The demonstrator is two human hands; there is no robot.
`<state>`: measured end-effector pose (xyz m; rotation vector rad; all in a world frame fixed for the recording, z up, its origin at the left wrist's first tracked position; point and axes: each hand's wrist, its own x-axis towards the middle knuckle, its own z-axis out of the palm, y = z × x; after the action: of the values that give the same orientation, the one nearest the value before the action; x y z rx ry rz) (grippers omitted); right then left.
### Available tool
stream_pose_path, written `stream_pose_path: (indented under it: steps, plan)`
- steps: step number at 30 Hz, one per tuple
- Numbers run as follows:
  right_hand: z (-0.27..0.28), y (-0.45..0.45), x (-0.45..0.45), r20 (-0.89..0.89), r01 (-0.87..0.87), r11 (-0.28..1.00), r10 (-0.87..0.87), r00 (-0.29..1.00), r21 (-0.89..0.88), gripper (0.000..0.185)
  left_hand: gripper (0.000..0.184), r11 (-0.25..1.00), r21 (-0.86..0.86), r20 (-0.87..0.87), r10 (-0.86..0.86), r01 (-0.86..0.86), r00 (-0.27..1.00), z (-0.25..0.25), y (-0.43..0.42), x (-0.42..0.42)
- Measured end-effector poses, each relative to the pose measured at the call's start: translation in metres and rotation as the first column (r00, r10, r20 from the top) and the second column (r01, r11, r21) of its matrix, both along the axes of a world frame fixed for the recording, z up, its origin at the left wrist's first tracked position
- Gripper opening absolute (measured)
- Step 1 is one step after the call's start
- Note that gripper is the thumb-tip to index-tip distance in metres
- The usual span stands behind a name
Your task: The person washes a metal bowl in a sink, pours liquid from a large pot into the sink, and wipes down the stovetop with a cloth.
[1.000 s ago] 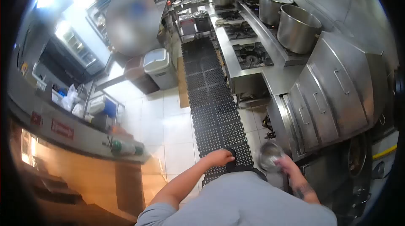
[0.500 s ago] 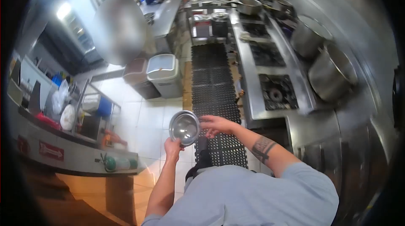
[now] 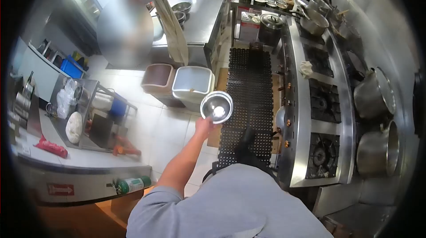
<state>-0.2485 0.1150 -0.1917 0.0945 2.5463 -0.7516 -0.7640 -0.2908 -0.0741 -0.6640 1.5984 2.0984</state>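
Note:
A round metal bowl (image 3: 217, 107) is held out in front of me, its shiny inside facing up. Closed on the bowl's near rim, my left hand (image 3: 205, 127) carries it with the arm stretched forward. Beyond the bowl stand two lidded bins, one with a pale lid (image 3: 192, 79) and one with a brown lid (image 3: 158, 76). My right hand is out of the picture.
A black perforated mat (image 3: 249, 91) runs along the aisle. To its right is a stove (image 3: 323, 96) with several burners and large pots (image 3: 376, 153). A steel worktable (image 3: 202, 20) holds metal bowls. At left are a counter (image 3: 88, 160) and a green cylinder (image 3: 133, 185).
My left hand has moved the bowl forward and to the right, nearer the bins. My right hand, which was beside the bowl, has left the view. The camera has turned.

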Motion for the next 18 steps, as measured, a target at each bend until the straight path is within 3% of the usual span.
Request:
stream_pose_path:
  steps: [2,4,9,10,12,13,15,16,18]
  plan:
    - [-0.011,0.004,-0.024,0.163,0.116,0.992,-0.122,0.979,0.045,0.013,0.021,0.996,0.083,-0.047,-0.012,0.016,0.999,0.029,0.025,-0.055]
    - [-0.019,0.015,-0.07,0.183,0.191,0.98,-0.198,0.963,0.057,0.014,0.024,0.994,0.105,-0.061,0.002,0.004,0.998,0.038,0.041,-0.111]
    - [-0.018,0.053,-0.221,0.029,0.468,0.884,-0.467,0.884,-0.023,0.015,0.019,0.964,0.249,-0.128,0.13,-0.095,0.983,0.07,0.072,-0.257]
    - [-0.009,0.062,-0.257,0.048,0.568,0.816,-0.566,0.823,-0.107,0.015,0.018,0.957,0.27,-0.157,0.154,-0.108,0.975,0.077,0.074,-0.285]
    - [0.019,0.09,-0.318,0.298,0.802,0.532,-0.746,0.595,-0.27,0.016,0.015,0.956,0.27,-0.211,0.172,-0.112,0.962,0.087,0.076,-0.345]
    - [0.036,0.108,-0.348,0.559,0.935,0.152,-0.767,0.315,-0.319,0.017,0.014,0.95,0.288,-0.229,0.19,-0.12,0.955,0.091,0.076,-0.375]
    - [0.089,0.128,-0.4,0.51,0.925,0.119,-0.805,0.304,-0.362,0.02,0.015,0.936,0.322,-0.231,0.225,-0.144,0.947,0.103,0.074,-0.436]
    - [0.1,0.139,-0.418,0.455,0.921,0.164,-0.83,0.323,-0.354,0.02,0.015,0.932,0.323,-0.248,0.249,-0.162,0.936,0.108,0.071,-0.469]
    - [0.108,0.156,-0.437,0.391,0.897,0.114,-0.871,0.296,-0.427,0.018,0.015,0.909,0.357,-0.264,0.318,-0.214,0.911,0.111,0.057,-0.541]
